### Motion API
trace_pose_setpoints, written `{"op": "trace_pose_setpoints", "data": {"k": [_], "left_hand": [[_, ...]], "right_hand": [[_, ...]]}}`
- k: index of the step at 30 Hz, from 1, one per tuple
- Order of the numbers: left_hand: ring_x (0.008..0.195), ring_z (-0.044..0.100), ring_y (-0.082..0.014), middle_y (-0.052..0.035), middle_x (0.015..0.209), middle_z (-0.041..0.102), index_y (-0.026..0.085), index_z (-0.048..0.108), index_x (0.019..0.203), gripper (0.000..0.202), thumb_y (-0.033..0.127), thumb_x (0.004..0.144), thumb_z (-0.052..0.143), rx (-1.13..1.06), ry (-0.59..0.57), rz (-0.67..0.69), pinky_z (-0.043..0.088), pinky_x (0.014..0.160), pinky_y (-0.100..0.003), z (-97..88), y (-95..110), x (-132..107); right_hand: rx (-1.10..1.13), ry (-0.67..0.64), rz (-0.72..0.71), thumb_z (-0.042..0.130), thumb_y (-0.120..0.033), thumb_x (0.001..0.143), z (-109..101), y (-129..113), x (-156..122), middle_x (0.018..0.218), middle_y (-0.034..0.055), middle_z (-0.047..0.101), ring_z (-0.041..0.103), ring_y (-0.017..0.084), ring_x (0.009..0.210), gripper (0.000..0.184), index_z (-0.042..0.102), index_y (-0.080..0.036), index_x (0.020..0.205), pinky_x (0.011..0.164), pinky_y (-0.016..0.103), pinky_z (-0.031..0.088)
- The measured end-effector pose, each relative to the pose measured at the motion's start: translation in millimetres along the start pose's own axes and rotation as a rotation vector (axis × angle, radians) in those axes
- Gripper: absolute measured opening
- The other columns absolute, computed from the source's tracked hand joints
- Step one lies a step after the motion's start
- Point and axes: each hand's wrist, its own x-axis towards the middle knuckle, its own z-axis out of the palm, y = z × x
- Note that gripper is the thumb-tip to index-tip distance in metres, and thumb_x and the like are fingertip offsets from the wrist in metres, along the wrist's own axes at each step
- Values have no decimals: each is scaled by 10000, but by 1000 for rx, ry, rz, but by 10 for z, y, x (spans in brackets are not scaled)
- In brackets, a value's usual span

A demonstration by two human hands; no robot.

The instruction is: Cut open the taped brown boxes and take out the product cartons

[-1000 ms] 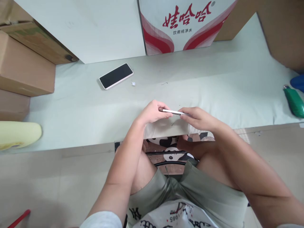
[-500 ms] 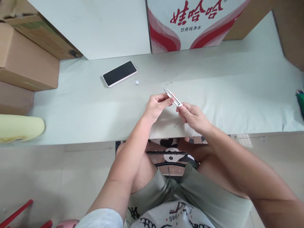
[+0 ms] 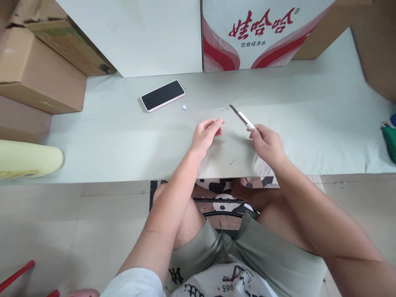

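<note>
My right hand (image 3: 267, 144) is closed on a slim white object (image 3: 243, 117), seen edge-on, its far end pointing up and to the left over the pale green table (image 3: 108, 140). My left hand (image 3: 206, 133) hovers just left of it with fingers loosely curled and nothing visible in them. A phone (image 3: 163, 95) with a dark screen lies flat on the table farther back on the left. A tiny white square piece (image 3: 185, 107) sits beside it, and a thin dark wire bit (image 3: 224, 109) lies near the object's tip.
A white carton with red characters (image 3: 262, 37) and a white panel (image 3: 139, 33) stand at the back. Cardboard boxes (image 3: 40, 78) are stacked at left above a yellow object (image 3: 27, 159). A green tool (image 3: 390, 142) lies at the right edge.
Both hands held the slim white object a second ago. My left hand has let go and drawn left, while my right hand has carried the object to the right and farther over the table.
</note>
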Motion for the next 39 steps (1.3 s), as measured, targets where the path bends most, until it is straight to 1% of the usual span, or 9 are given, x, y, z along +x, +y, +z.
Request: {"op": "trace_pose_setpoints", "data": {"k": [3,6,9,13,17,22,29,33,39], "left_hand": [[648,579,-94,14,669,606,181,750,792,303,472,858,804,-14,74,19,502,706,-254,-79,48,-20],[615,551,-84,26,629,592,173,711,745,200,298,900,716,-67,91,5,470,684,-242,-156,115,-84],[584,528,-85,33,587,574,169,673,688,201,221,881,655,-111,133,33,435,645,-240,-257,198,-198],[574,506,-96,37,584,549,177,641,670,233,267,884,618,-168,235,121,405,619,-251,-549,324,-376],[573,478,-122,25,540,483,192,588,583,445,490,913,603,-176,345,206,343,593,-280,-1039,465,-602],[619,474,-138,-7,586,519,188,585,570,522,538,952,522,-424,644,312,384,666,-298,-1641,661,-805],[683,479,-151,-26,625,531,176,586,570,455,272,980,413,-656,846,266,374,747,-313,-2080,785,-810],[708,493,-156,-37,664,563,176,595,585,432,254,963,400,-703,852,228,375,762,-319,-2182,831,-811],[657,428,-146,-11,588,454,185,502,531,330,188,851,423,-730,852,272,336,708,-310,-2189,857,-834]], "right_hand": [[-379,129,-42,517,-351,888,-110,166,87,1023,156,656,615,293,987,298,686,-186,1069,920,447,506],[-547,159,23,507,-378,878,-136,301,81,1106,214,647,607,377,1111,382,713,-166,1120,1014,590,484],[-575,339,12,582,-504,813,-39,330,2,1223,239,636,554,470,1218,495,720,-200,1178,1019,746,409],[-470,495,-230,532,-509,766,318,83,-49,1105,202,666,578,436,1195,472,709,-190,1065,1060,714,415],[-375,318,-627,544,-490,838,938,-672,92,1028,153,687,648,330,1062,364,688,-195,996,1030,548,500],[-367,37,-1029,507,-376,935,2056,-2178,481,1188,162,665,629,297,1133,360,701,-197,1179,998,484,508],[-653,-124,-1142,526,-336,946,3579,-4072,743,1516,195,472,460,395,1358,617,494,-260,1558,1080,597,373],[-745,-137,-1144,544,-395,965,3939,-4514,764,1524,188,439,402,413,1406,563,529,-265,1513,1104,628,311],[-855,-96,-1097,498,-257,957,3830,-4471,696,1410,205,533,475,373,1323,514,551,-178,1462,1074,589,334]]}}
